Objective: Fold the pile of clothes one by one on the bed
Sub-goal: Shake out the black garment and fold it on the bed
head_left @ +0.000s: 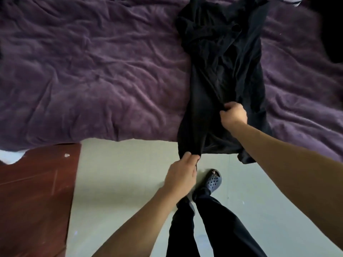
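A black garment (219,58) lies crumpled lengthwise on the purple bed cover (92,71), its lower end hanging over the bed's front edge. My left hand (182,173) pinches the hanging lower left corner of the garment below the edge. My right hand (234,115) grips a bunch of the same fabric higher up, on the bed near the edge. The far end of the garment is rumpled and reaches the top of the view.
A striped piece of cloth (291,0) shows at the top right, beside a dark mass (332,30) at the right edge. A reddish-brown wooden surface (35,197) stands at the lower left. My legs and a blue clog (213,179) are on the pale floor.
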Demonstrator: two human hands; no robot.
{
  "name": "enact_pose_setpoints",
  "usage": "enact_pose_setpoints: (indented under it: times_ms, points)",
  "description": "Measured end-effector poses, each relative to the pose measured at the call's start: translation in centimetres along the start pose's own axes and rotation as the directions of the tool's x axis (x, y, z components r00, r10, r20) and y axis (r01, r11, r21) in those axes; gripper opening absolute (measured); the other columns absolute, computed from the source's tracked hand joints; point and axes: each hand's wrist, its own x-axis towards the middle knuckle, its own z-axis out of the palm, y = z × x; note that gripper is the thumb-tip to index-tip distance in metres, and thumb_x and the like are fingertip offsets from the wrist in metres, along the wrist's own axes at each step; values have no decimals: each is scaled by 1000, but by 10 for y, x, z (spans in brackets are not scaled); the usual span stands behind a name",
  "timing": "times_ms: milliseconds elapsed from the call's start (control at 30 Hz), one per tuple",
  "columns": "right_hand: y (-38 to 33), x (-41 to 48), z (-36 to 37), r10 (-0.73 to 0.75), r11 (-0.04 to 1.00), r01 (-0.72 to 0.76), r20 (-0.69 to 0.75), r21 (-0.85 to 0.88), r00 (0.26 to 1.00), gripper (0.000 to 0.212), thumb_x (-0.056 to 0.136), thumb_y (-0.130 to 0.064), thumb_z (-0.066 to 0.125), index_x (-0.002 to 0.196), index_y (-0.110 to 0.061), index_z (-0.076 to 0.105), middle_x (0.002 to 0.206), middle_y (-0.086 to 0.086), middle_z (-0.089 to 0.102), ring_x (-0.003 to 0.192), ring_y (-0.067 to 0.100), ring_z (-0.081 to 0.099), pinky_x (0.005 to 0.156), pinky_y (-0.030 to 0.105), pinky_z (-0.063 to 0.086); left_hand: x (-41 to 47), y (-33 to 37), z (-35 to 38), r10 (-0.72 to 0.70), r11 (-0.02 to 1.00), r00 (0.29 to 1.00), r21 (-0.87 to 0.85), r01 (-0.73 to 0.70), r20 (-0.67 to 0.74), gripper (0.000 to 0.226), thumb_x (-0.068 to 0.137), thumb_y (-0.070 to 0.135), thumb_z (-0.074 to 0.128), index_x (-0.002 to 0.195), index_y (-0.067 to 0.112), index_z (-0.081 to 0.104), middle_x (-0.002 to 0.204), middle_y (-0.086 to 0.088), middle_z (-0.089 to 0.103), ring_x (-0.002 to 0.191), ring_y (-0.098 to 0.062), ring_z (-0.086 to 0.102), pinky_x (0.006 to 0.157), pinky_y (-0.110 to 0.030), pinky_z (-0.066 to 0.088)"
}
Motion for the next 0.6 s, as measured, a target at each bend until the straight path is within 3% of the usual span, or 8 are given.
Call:
enact_pose_setpoints:
  times_ms: [100, 167, 233, 300, 400, 467, 533, 600]
  points:
    - [28, -4, -26, -79, 965, 67, -38, -254, 996, 45, 86, -8, 49, 128, -22, 57, 120, 15, 61, 109, 37, 56, 92, 42, 49, 5, 12, 9, -35, 996, 960, -70, 56, 276, 30, 90, 17, 51, 120, 13, 55, 114, -5, 51, 87, -32, 60, 74, -41, 49]
    - [40, -10, -33, -385, 831, 323, -50, -453, 921, 43, 88, -7, 47, 129, -19, 56, 120, 13, 60, 110, 38, 53, 84, 45, 47, 13, 9, 10, 26, 999, 996, 24, -28, 91, 32, 85, 16, 54, 115, 11, 60, 117, -7, 53, 97, -30, 57, 77, -40, 48]
    - [53, -15, -36, -653, 606, 512, -13, -608, 757, 43, 88, -9, 50, 130, -17, 55, 130, 12, 55, 121, 36, 46, 85, 48, 43, 28, 0, 10, 43, 984, 989, 175, -18, -143, 41, 81, 16, 59, 121, 10, 60, 129, -13, 52, 112, -31, 51, 89, -41, 47]
    - [64, -20, -40, -678, 514, 510, 38, -690, 734, 46, 90, -15, 52, 137, -18, 49, 145, 11, 43, 136, 35, 33, 95, 51, 35, 48, -1, 2, -36, 960, 990, 270, 73, -139, 53, 87, 21, 57, 138, 10, 47, 146, -19, 38, 131, -36, 39, 100, -45, 39]
    - [99, -29, -40, -458, 511, 421, 177, -749, 871, 46, 100, -34, 35, 145, -22, 36, 157, 5, 24, 145, 28, 17, 108, 48, 23, 66, 2, 8, -164, 932, 982, 340, 124, 92, 61, 95, 27, 46, 150, 18, 22, 156, -15, 17, 142, -34, 19, 109, -45, 28]
    - [126, -45, -43, -479, 543, 474, 208, -693, 853, 48, 101, -38, 27, 144, -21, 38, 156, 4, 27, 145, 27, 21, 108, 47, 26, 61, 6, 13, -170, 960, 985, 234, 157, 37, 53, 94, 19, 47, 145, 19, 36, 152, -12, 27, 137, -32, 28, 106, -44, 33]
    - [147, -61, -49, -561, 666, 496, 63, -557, 825, 49, 99, -35, 27, 139, -15, 47, 150, 9, 39, 139, 30, 33, 104, 47, 33, 53, 8, 14, -288, 957, 941, -41, 285, -176, 44, 90, 7, 52, 133, 14, 52, 139, -11, 42, 125, -29, 41, 95, -43, 44]
    - [156, -63, -55, -431, 858, 341, -180, -383, 884, 45, 99, -28, 38, 138, -9, 45, 147, 13, 41, 133, 34, 36, 105, 48, 35, 50, 9, 12, -499, 859, 834, -262, 440, -234, 49, 88, 8, 58, 136, 11, 46, 132, -12, 46, 121, -29, 44, 90, -38, 46]
